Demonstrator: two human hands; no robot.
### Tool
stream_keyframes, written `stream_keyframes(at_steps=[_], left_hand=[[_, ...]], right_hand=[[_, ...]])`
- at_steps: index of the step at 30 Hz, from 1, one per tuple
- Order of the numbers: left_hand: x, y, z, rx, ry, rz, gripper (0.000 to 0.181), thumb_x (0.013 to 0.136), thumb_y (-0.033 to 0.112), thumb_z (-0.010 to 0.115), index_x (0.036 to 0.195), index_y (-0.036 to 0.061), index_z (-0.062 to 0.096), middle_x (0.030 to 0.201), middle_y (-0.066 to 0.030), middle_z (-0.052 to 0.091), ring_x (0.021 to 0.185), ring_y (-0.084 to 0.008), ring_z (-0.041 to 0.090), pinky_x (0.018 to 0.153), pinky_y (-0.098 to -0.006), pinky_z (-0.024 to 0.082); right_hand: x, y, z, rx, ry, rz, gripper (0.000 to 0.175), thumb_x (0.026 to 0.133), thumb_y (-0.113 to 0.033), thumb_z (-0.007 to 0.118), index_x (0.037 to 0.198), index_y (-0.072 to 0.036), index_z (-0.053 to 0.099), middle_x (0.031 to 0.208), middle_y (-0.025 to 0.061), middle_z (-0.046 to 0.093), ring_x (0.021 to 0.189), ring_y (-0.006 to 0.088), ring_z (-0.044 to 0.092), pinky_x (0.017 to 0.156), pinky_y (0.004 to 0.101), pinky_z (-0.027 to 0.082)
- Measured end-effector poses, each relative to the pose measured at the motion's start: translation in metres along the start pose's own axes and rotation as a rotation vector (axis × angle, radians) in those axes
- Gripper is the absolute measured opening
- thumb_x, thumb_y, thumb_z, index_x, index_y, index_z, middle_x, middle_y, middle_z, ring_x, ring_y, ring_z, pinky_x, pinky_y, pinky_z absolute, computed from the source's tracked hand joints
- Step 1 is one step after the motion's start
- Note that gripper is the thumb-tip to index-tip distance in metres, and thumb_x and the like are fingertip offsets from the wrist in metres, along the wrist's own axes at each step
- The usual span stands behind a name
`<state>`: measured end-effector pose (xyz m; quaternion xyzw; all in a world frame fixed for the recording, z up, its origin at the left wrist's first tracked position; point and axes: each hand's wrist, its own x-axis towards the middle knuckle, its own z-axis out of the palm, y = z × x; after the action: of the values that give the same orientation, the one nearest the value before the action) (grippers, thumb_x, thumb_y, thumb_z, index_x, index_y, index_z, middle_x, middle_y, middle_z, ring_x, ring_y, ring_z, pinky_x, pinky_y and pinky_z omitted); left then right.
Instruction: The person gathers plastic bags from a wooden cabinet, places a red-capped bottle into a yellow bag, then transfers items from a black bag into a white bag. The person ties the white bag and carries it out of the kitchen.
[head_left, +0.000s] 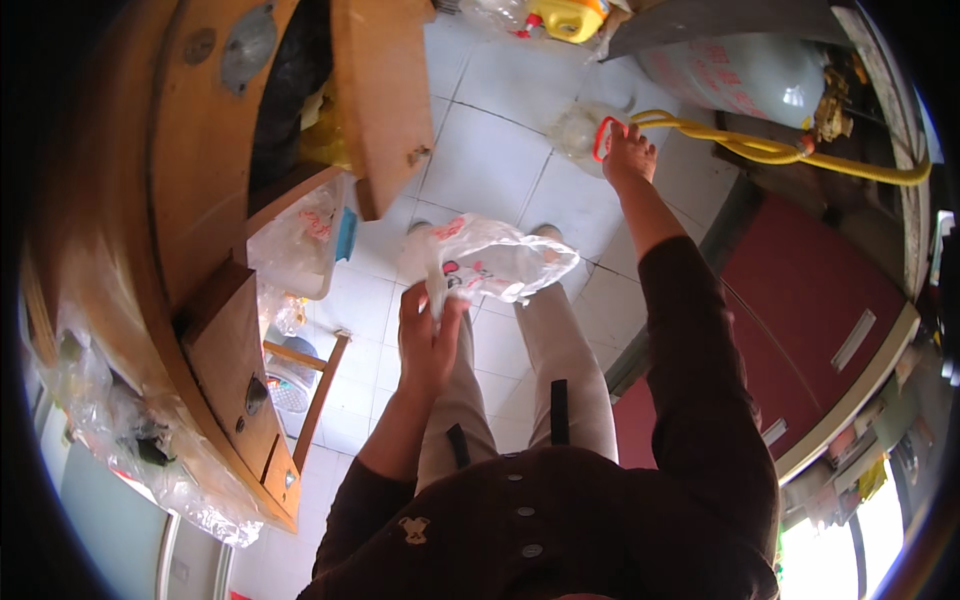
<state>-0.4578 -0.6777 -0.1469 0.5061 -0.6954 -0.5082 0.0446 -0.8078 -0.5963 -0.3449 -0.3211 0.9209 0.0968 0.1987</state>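
My left hand (431, 337) pinches a white translucent plastic bag (495, 262) with red printing; the bag hangs with its mouth spread, above the floor and in front of my legs. Farther forward and to the right, my right hand (628, 154) is at the red handle (601, 139) of a clear plastic container (574, 133) low near the floor, fingers on or around the handle. A yellow corrugated gas hose (739, 144) runs just beyond that hand. What the clear container holds cannot be made out.
A wooden cabinet door (382, 97) stands open at the left, above a plastic bin (296, 247) of bags and a wooden stool (319, 397). A gas cylinder (739, 75) lies in view at the upper right, beside red cabinets (810, 300). A yellow jug (570, 19) is at the top.
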Motion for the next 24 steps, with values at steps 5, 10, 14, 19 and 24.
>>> stream_keyframes(at_steps=[5, 10, 14, 19, 24], left_hand=[[0.065, -0.035, 0.001, -0.308, 0.067, -0.48, 0.034, 0.091, 0.027, 0.063, 0.115, 0.0032, 0.057, 0.082, -0.006, 0.059, 0.072, -0.0143, 0.058, 0.064, -0.0289, 0.046], [0.138, -0.087, -0.027, -0.386, 0.268, -0.516, 0.045, 0.091, 0.034, 0.061, 0.124, 0.0046, 0.052, 0.078, -0.0029, 0.056, 0.06, -0.0107, 0.049, 0.051, -0.0224, 0.04], [0.223, -0.123, -0.032, -0.596, 0.276, -0.751, 0.044, 0.089, 0.034, 0.063, 0.12, 0.0056, 0.056, 0.076, -0.0009, 0.051, 0.058, -0.01, 0.043, 0.055, -0.0223, 0.038], [0.286, -0.164, -0.023, -0.837, 0.505, -0.762, 0.025, 0.087, 0.031, 0.066, 0.092, 0.0069, 0.061, 0.069, 0.0012, 0.048, 0.054, -0.0098, 0.041, 0.052, -0.0236, 0.036], [0.224, -0.179, -0.034, -0.514, 0.481, -0.656, 0.02, 0.087, 0.027, 0.066, 0.081, 0.009, 0.061, 0.064, 0.0037, 0.047, 0.048, -0.0089, 0.041, 0.044, -0.0254, 0.032]], right_hand=[[-0.042, -0.094, -0.057, 0.857, -0.241, -0.65, 0.087, 0.074, -0.028, 0.076, 0.147, -0.017, 0.03, 0.142, 0.0136, 0.042, 0.122, 0.0341, 0.05, 0.099, 0.0455, 0.044], [-0.076, -0.181, -0.074, 0.953, -0.015, -0.423, 0.086, 0.079, -0.026, 0.074, 0.149, -0.017, 0.024, 0.124, 0.0184, 0.055, 0.106, 0.0354, 0.06, 0.09, 0.0406, 0.049], [-0.078, -0.191, -0.072, 0.876, 0.01, -0.389, 0.083, 0.08, -0.025, 0.07, 0.148, -0.017, 0.024, 0.113, 0.0153, 0.059, 0.095, 0.0343, 0.063, 0.079, 0.0395, 0.053], [-0.079, -0.19, -0.073, 0.843, -0.069, -0.33, 0.078, 0.081, -0.022, 0.068, 0.147, -0.016, 0.026, 0.105, 0.0119, 0.061, 0.088, 0.0323, 0.064, 0.076, 0.039, 0.053], [-0.089, -0.231, -0.079, 1.145, -0.136, -0.378, 0.097, 0.072, -0.018, 0.078, 0.15, -0.013, 0.022, 0.123, 0.0151, 0.058, 0.104, 0.0299, 0.062, 0.087, 0.0358, 0.052]])
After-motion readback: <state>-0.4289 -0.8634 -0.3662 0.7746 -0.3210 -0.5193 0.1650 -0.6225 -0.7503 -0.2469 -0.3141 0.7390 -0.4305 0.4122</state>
